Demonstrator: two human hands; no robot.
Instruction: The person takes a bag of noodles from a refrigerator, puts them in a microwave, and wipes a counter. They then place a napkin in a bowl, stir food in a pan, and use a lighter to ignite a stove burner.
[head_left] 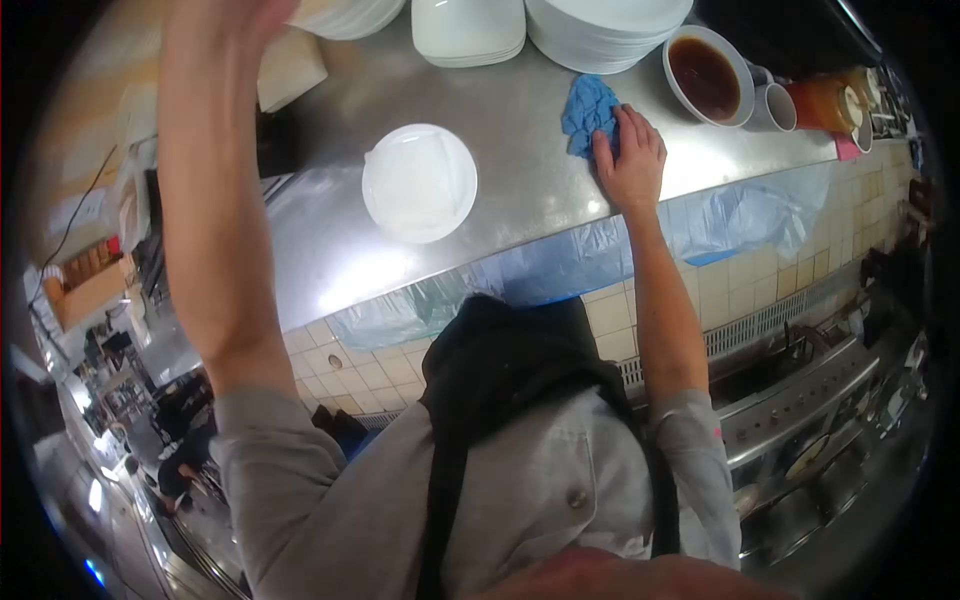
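Blue cloth (584, 112) | crumpled on steel counter (525, 150), long axis running away from near edge | lies left-forward of right hand (634, 172), the nearer: fingers loosely spread, touching it | left hand (258, 14) cut off, grip unclear

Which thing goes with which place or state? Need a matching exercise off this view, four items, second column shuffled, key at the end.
Column 1
1. Blue cloth
2. Bowl
3. Plastic sheeting
4. Small round plate

Column 2
A. Hangs along the front edge of the steel counter
B. White, lies on the counter to the left of the cloth
C. Touched by the right hand
D. Holds dark brown liquid

Pairs: 1-C, 2-D, 3-A, 4-B
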